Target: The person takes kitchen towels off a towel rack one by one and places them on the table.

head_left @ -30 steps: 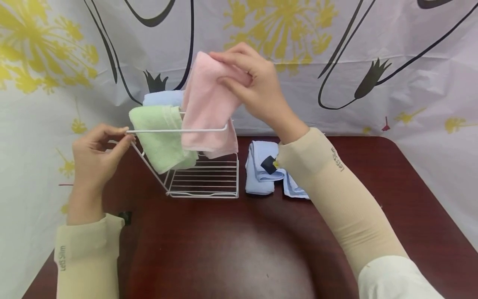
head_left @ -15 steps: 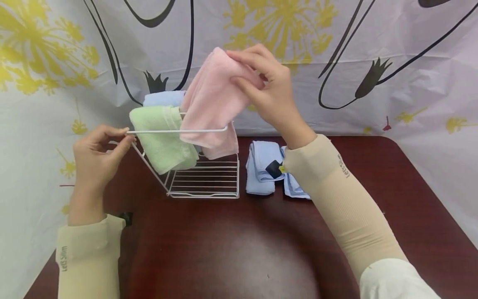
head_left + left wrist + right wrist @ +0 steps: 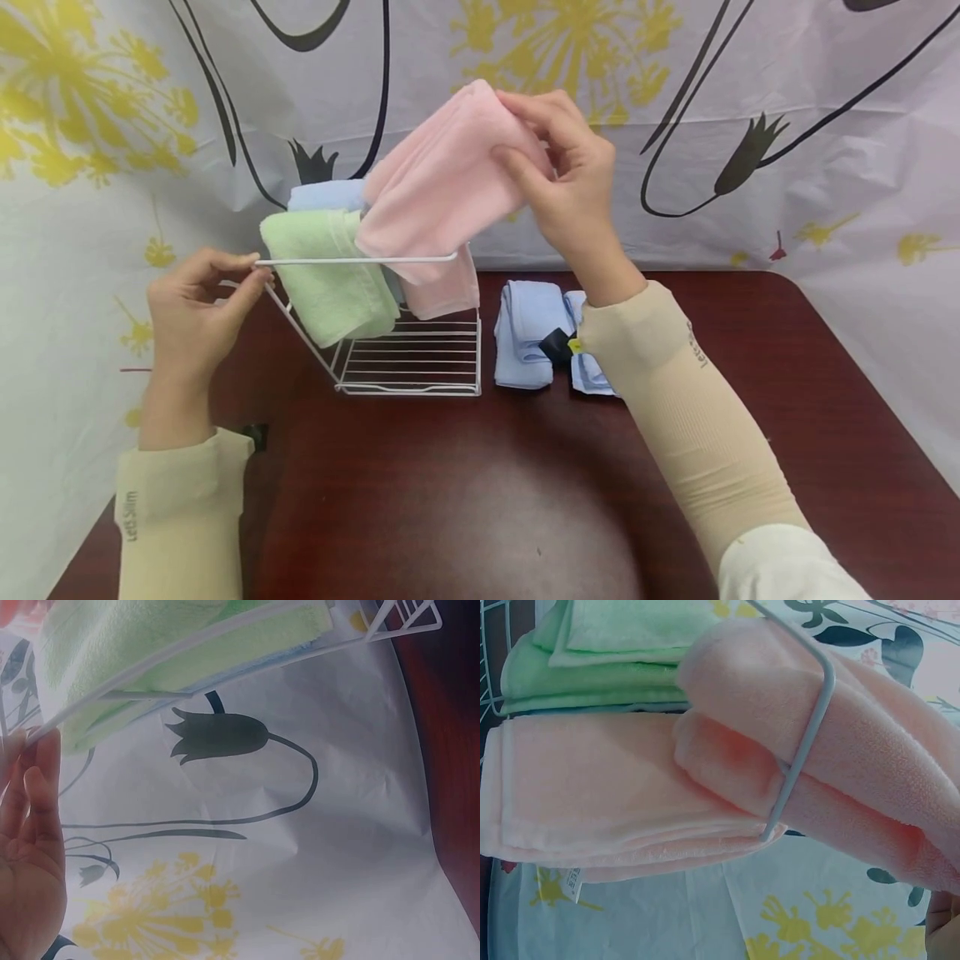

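Pink towel (image 3: 457, 183) and right hand (image 3: 573, 179) have shifted up and rightward over the past second. A flower-patterned sheet (image 3: 847, 208) hangs behind a dark red table (image 3: 450, 483), where a white wire rack (image 3: 411, 361) stands. The pink towel slants up from the rack, passing behind its upper rail, its raised end pinched by the right hand. A green towel (image 3: 322, 283) drapes the rack, a blue towel (image 3: 326, 195) behind; folded blue cloth (image 3: 525, 333) lies just beside the rack. The left hand (image 3: 197, 312) pinches the rack's upper rail.
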Motion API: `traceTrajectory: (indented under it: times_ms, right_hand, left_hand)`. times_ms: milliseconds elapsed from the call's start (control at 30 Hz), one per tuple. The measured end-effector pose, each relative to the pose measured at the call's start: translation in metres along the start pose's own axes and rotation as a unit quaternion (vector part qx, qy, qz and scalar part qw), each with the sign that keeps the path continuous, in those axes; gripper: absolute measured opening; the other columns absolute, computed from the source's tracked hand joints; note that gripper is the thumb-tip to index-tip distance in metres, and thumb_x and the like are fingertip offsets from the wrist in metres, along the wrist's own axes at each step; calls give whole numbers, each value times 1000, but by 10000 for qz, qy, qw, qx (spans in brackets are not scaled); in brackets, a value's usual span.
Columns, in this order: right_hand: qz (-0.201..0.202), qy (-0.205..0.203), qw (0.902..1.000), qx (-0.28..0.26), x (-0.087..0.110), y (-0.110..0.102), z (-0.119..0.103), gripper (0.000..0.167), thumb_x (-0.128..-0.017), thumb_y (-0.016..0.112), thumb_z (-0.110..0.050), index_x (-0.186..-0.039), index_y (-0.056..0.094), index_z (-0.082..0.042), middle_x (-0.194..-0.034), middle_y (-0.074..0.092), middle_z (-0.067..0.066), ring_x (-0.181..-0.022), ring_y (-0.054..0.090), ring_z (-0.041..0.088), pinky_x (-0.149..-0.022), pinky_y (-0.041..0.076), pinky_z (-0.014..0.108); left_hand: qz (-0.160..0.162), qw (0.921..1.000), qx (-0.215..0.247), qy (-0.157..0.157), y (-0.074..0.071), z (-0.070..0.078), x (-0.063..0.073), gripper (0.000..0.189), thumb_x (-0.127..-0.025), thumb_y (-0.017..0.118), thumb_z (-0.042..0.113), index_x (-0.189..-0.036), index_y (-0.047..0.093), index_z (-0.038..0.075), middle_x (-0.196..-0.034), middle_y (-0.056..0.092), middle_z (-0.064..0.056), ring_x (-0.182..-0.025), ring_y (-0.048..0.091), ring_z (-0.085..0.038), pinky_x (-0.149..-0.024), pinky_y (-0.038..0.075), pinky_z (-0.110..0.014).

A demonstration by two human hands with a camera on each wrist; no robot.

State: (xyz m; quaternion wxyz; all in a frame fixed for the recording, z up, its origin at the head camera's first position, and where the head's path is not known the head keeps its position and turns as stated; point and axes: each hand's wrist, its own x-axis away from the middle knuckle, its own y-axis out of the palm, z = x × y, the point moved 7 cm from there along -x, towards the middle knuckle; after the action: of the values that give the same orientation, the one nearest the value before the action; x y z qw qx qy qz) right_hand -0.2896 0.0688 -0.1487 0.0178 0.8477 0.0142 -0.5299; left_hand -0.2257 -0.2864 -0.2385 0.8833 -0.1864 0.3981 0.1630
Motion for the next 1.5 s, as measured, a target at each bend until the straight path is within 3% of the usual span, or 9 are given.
traceTrajectory:
  times_ms: [367, 767, 1100, 1300, 1500]
  right_hand:
    - [744, 296, 9963, -324, 2, -24, 3, 33, -81, 72, 10, -113, 66, 11, -94, 62, 0, -78, 64, 24, -66, 54, 25]
    - [1397, 501, 9876, -503, 7, -48, -4, 35, -80, 69, 9, -115, 66, 9, -94, 61, 3, -81, 64, 24, -63, 52, 23]
    - [2291, 664, 9703, -393, 22, -73, -7, 31, -80, 69, 10, -111, 70, 4, -99, 61, 6, -85, 61, 21, -73, 55, 25]
    - [2286, 570, 9717, -182, 29, -92, -6, 30, -78, 70, 11, -107, 72, 5, -96, 64, 5, -97, 57, 20, -82, 53, 26]
    - [2098, 682, 9754, -7, 45, -114, -1, 31, -77, 71, 11, -107, 72, 7, -95, 66, 3, -97, 58, 18, -84, 50, 25]
  left_hand:
    - [50, 10000, 22, -20, 0, 0, 0, 15, -80, 70, -14, -92, 66, -20, -84, 71, 21, -71, 66, 7, -63, 50, -6]
    - [102, 9999, 29, 20, 0, -2, 0, 15, -80, 70, -13, -91, 65, -21, -83, 71, 21, -70, 66, 7, -62, 51, -6]
    - [77, 9999, 102, 22, -1, -2, 1, 16, -80, 71, -13, -92, 64, -21, -83, 71, 20, -71, 68, 6, -62, 51, -6]
    - [65, 10000, 36, 26, -2, -3, 1, 16, -81, 71, -12, -92, 65, -21, -85, 71, 20, -72, 67, 6, -63, 51, -6]
    - [23, 10000, 10, 41, -1, -3, 2, 15, -81, 71, -12, -92, 64, -21, -86, 71, 20, -72, 67, 6, -63, 51, -6]
